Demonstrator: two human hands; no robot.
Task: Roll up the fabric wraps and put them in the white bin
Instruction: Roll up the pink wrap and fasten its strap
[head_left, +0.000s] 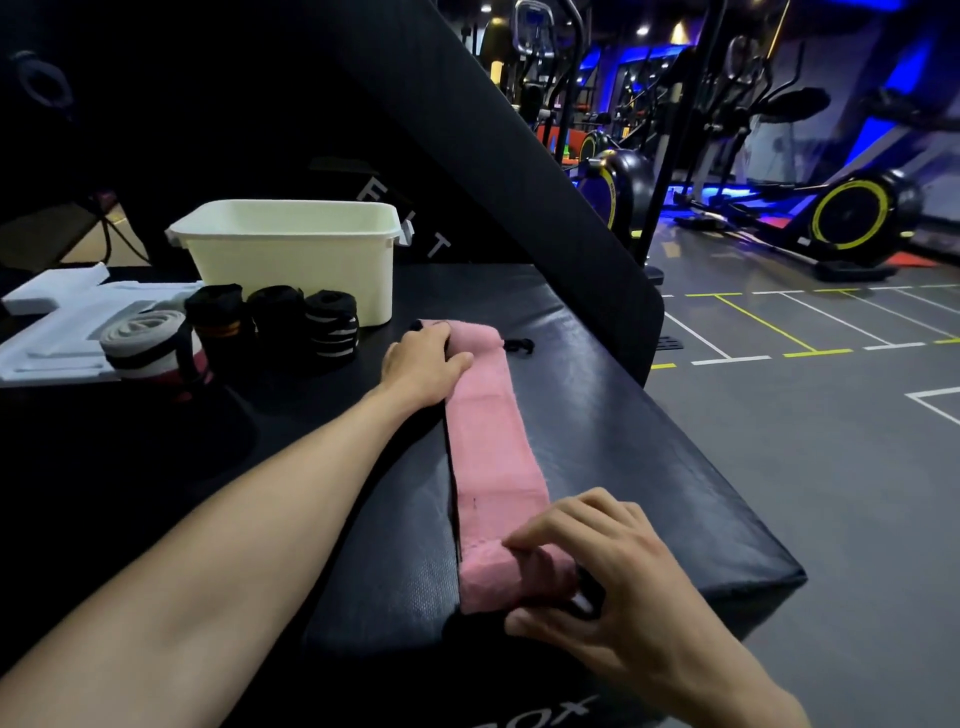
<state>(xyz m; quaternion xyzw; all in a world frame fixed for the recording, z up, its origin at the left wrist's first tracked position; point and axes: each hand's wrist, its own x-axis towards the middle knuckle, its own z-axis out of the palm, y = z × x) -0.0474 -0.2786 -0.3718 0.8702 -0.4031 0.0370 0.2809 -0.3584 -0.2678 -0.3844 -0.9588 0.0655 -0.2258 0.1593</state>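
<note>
While the pink wrap (493, 441) lies long across the middle of the black counter (649, 441), the left hand (423, 366) presses its far end flat and the right hand (597, 571) pinches the rolled near end. Upper left sits the white bin (291, 260).

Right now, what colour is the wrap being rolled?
Pink: the fabric wrap lies flat on the black pad, seen best in the head view.

A single head-worn view looks forward and down, close over the black padded bench (597, 415).
</note>
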